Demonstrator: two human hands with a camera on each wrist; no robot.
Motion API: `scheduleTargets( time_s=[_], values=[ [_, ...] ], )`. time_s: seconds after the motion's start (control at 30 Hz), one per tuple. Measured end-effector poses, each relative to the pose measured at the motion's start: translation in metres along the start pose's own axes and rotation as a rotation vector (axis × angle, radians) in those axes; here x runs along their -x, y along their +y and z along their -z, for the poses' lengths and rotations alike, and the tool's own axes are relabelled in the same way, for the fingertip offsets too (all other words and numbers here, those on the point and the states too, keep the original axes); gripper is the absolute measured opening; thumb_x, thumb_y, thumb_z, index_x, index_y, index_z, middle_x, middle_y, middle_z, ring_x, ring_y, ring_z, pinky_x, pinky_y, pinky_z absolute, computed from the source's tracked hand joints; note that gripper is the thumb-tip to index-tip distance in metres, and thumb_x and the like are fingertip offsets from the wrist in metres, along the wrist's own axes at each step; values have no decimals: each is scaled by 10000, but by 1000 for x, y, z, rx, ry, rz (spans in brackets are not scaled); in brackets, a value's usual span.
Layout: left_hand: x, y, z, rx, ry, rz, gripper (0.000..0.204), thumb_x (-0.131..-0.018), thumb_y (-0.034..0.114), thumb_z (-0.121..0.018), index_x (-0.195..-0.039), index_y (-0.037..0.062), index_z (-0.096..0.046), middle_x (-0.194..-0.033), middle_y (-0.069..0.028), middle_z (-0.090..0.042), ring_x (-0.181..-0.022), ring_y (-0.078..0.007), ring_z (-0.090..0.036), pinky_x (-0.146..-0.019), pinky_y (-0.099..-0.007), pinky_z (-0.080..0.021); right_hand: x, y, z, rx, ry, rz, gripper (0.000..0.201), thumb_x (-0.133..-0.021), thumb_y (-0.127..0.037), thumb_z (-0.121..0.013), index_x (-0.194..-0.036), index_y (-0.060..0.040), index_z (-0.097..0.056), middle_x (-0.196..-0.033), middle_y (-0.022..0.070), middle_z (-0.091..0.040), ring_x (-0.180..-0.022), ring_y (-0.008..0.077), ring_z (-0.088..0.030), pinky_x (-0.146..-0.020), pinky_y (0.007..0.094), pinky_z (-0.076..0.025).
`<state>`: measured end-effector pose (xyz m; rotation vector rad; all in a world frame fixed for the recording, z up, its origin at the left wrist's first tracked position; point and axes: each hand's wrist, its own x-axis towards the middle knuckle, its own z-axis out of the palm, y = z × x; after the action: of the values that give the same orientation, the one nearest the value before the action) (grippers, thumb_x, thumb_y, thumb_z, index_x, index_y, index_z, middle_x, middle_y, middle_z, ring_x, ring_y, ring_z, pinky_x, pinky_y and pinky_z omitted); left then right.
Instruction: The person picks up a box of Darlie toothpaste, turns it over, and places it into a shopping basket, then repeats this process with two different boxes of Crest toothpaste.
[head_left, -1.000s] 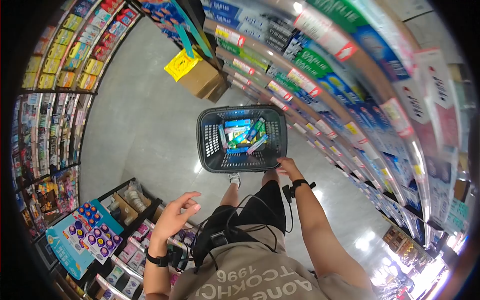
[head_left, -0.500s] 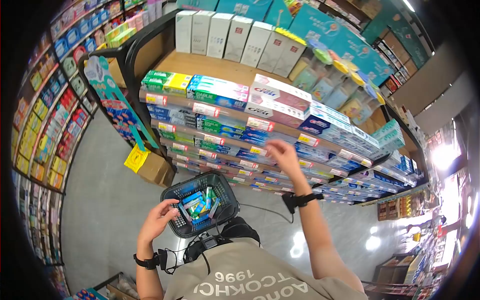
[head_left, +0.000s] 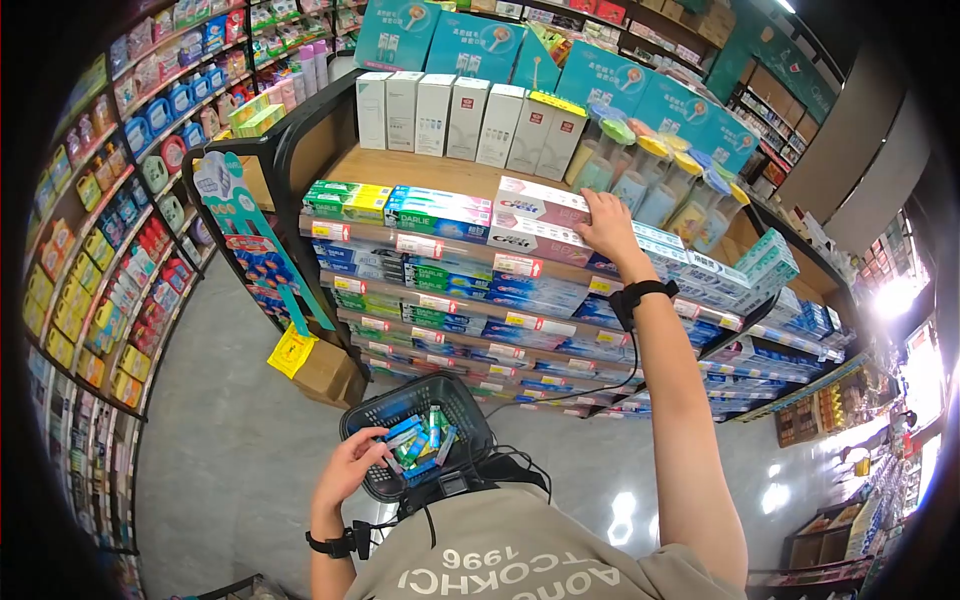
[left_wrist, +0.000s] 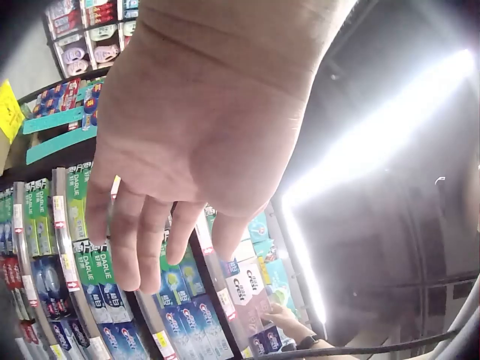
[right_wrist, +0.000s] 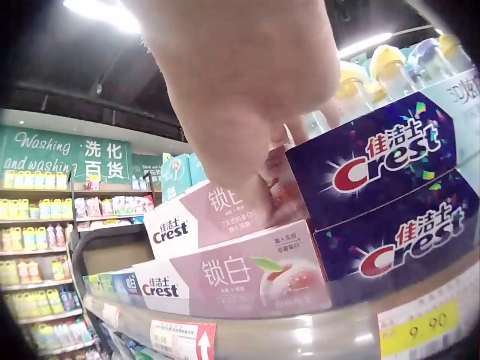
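Seven white upright boxes [head_left: 467, 118], two hands [head_left: 350, 468], one basket [head_left: 460, 400].
At the top shelf's front edge, one upper pink Crest box [right_wrist: 171, 231] lies over one lower pink Crest box [right_wrist: 225, 277], and two dark blue Crest boxes [right_wrist: 367, 169] are stacked beside them; two black wristbands [head_left: 645, 292] and one yellow bag [head_left: 291, 351] show, while the small packs [head_left: 420, 441] overlap too much to count.

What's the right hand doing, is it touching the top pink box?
Touching. The right wrist view shows the right hand with its thumb on the top pink box.
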<state>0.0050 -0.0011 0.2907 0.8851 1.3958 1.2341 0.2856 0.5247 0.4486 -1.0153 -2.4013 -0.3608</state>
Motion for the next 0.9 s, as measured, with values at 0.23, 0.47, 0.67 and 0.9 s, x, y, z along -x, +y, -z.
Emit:
scheduleTargets(
  time_s=[0.23,0.47,0.67,0.9],
  values=[
    [5,6,-8,-16,-28,-37,347,-1032,166,-625,-1335,-1,-604,-997,-71,-712,-924,-140,-661,-847,-295,-535,-2,-37,47,-101,169,68,415,-833,-198,-789,-1190,-78,-617,-1129,120,-621,-1141,339,-594,-1005,494,-438],
    [14,17,-24,25,-100,-29,355,-1024,177,-643,-1343,26,-605,-996,-73,-723,-897,-138,-659,-843,-296,-532,94,-56,56,-723,179,-164,411,-869,-224,-818,-1173,-15,-636,-1125,93,-636,-1001,249,-660,-843,348,-527],
    [23,29,-39,-107,-89,-59,405,-987,187,-705,-1353,40,-611,-992,-73,-736,-883,-139,-663,-831,-302,-532,236,-110,79,-1657,-217,-716,339,-837,-183,-833,-1116,-56,-689,-997,7,-692,-926,104,-639,-821,272,-523],
    [24,76,-111,-347,-33,-115,843,-804,245,-886,-1513,86,-459,-1237,-123,-687,-909,-195,-690,-848,-336,-537,312,-105,93,-1838,-499,-731,304,-856,-118,-811,-1120,-38,-682,-1028,-1,-697,-944,81,-637,-842,257,-503]
  ],
)
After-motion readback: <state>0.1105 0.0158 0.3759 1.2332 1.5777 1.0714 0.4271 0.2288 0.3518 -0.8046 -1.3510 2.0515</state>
